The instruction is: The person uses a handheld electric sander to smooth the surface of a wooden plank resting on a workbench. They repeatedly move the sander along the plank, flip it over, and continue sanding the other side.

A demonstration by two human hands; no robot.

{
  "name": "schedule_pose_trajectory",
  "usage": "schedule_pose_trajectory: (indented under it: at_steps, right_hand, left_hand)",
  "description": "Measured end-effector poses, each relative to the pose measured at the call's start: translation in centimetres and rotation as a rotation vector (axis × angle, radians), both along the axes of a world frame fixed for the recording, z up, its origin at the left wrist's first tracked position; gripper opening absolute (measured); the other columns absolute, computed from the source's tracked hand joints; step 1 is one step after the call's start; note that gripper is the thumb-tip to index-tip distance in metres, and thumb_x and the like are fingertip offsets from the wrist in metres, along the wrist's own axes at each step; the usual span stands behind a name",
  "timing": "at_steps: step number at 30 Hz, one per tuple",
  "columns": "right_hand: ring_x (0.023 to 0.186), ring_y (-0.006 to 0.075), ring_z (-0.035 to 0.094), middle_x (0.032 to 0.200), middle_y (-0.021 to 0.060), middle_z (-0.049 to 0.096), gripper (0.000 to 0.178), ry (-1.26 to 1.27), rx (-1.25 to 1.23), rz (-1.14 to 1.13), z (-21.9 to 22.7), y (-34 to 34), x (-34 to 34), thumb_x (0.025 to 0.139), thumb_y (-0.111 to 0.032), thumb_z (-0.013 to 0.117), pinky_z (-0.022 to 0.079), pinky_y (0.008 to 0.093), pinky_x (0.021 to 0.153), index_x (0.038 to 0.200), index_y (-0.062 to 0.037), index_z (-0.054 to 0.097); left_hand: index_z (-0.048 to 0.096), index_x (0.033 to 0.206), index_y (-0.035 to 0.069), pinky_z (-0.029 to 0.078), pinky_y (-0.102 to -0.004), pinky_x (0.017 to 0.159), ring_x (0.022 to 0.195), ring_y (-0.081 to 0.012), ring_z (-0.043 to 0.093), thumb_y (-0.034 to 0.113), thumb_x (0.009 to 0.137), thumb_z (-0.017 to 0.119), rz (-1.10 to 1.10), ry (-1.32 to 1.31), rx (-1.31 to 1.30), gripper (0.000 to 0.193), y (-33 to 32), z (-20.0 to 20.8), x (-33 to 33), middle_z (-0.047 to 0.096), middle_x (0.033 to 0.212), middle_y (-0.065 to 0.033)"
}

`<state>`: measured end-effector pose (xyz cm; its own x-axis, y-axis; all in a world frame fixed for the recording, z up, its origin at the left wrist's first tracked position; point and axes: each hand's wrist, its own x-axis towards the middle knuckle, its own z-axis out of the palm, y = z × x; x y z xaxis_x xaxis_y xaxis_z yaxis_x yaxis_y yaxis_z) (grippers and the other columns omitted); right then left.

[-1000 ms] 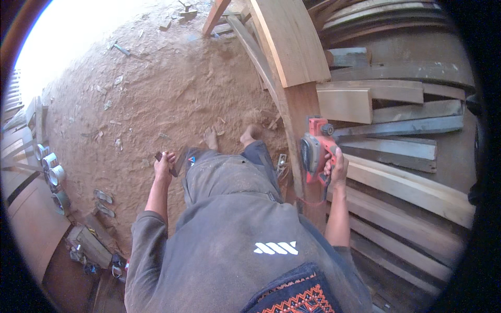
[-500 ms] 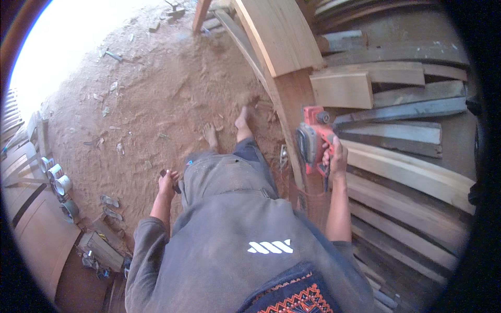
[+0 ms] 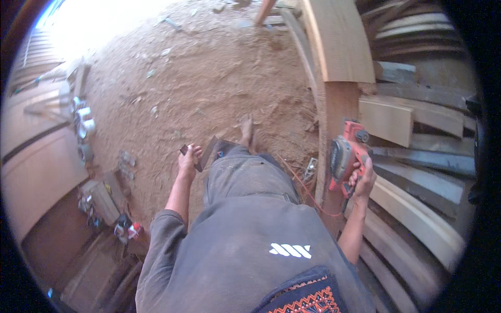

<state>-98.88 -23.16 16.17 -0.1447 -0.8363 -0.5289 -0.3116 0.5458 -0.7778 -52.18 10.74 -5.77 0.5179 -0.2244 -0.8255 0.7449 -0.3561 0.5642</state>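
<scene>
On the right, my right hand (image 3: 365, 177) is wrapped round the rear handle of a red and black electric planer (image 3: 348, 151). The planer is over the narrow wooden bench top (image 3: 340, 104); whether it touches the wood I cannot tell. A thin reddish cord (image 3: 307, 189) runs past my waist toward the planer's rear. At my left side, my left hand (image 3: 191, 155) is closed round a dark brown flat piece (image 3: 206, 154), which sticks out on both sides of the fingers. Its exact kind is unclear.
A pale board (image 3: 342, 44) lies across the far bench. Several stacked planks (image 3: 417, 208) fill the right side. Sandals (image 3: 127, 164), round tins (image 3: 84, 122) and large brown panels (image 3: 47, 177) are to the left. A metal piece (image 3: 310, 169) lies on the dirt floor beside the bench.
The view has swung left, shifting the scene rightward. My left hand has turned, showing more of the dark piece. The planer stays in my right hand, and the reddish cord now shows.
</scene>
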Motion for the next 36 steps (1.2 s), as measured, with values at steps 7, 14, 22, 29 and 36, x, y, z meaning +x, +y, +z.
schedule_pose_trajectory:
  at_steps: [7, 14, 22, 29, 36]
  right_hand:
    - [0.045, 0.0074, 0.04, 0.06, -0.0032, 0.044, 0.059, 0.009, 0.042, -0.051, 0.2, 0.0, 0.3, 0.104, -0.061, 0.054, 0.029, 0.0265, 0.042, 0.099, -0.0028, 0.063]
    - [0.046, 0.006, 0.04, 0.06, -0.0033, 0.045, 0.056, -0.033, 0.026, -0.002, 0.6, 0.2, 0.3, 0.104, -0.059, 0.056, 0.032, 0.0231, 0.042, 0.095, -0.0032, 0.062]
    - [0.044, 0.0067, 0.041, 0.058, -0.0033, 0.046, 0.056, -0.014, 0.0, 0.016, 0.3, -0.1, 0.2, 0.105, -0.057, 0.055, 0.033, 0.0251, 0.041, 0.095, -0.0021, 0.062]
    - [0.043, 0.0063, 0.042, 0.057, -0.0025, 0.048, 0.059, -0.043, -0.039, 0.051, -0.1, 0.0, -0.1, 0.104, -0.059, 0.057, 0.035, 0.0255, 0.039, 0.091, -0.0018, 0.063]
    - [0.043, 0.0067, 0.043, 0.058, -0.003, 0.046, 0.059, -0.044, -0.082, 0.039, -0.4, 0.1, -0.1, 0.103, -0.06, 0.058, 0.033, 0.0257, 0.037, 0.087, -0.0024, 0.062]
  left_hand:
    - [0.057, 0.134, 0.001, 0.059, -0.0406, 0.08, 0.1, -0.0279, 0.072, 0.029, 0.111, 0.056, 0.247, -0.028, 0.312, 0.037, 14.5, 2.8, -9.7, 0.073, 0.116, -0.0166]
    - [0.052, 0.135, -0.004, 0.059, -0.043, 0.081, 0.103, -0.03, 0.073, 0.027, 0.112, 0.052, 0.343, 0.046, 0.551, 0.039, 23.1, 3.6, -9.8, 0.072, 0.122, -0.0213]
    - [0.056, 0.135, 0.002, 0.059, -0.0409, 0.082, 0.101, -0.0309, 0.073, 0.028, 0.111, 0.055, 0.222, -0.034, 0.223, 0.035, 16.7, 2.9, -6.4, 0.072, 0.121, -0.0202]
    - [0.054, 0.137, 0.0, 0.059, -0.0405, 0.083, 0.103, -0.0292, 0.072, 0.028, 0.11, 0.058, 0.127, -0.05, 0.1, 0.039, 10.5, 3.0, -6.5, 0.071, 0.121, -0.0206]
    - [0.054, 0.134, -0.003, 0.059, -0.0409, 0.082, 0.098, -0.0278, 0.072, 0.029, 0.112, 0.053, 0.027, -0.048, 0.198, 0.038, 7.7, 0.8, -3.9, 0.072, 0.118, -0.0187]
